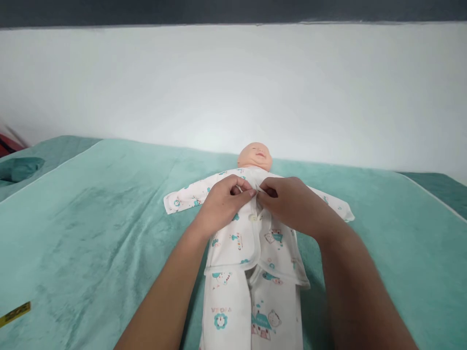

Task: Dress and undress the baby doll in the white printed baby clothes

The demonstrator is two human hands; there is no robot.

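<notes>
A baby doll (254,155) lies face up on a green cover, its head away from me. It wears a white baby jacket (233,240) printed with small teal and pink figures, the sleeves spread to both sides. My left hand (226,203) pinches the jacket's front edge at the chest between thumb and finger. Closed in a pinch as well, my right hand (288,200) grips the facing edge, fingertips nearly touching the left ones. Just below them a small pale fastener (253,218) shows on the front opening. Matching white trousers (226,311) cover the legs. What lies between my fingertips is hidden.
The green plush cover (91,233) is spread wide beneath the doll, with a few wrinkles. A white wall (219,87) rises behind it. At the left lie a yellow-and-black strip (15,314) and, farther back, a red item (9,145).
</notes>
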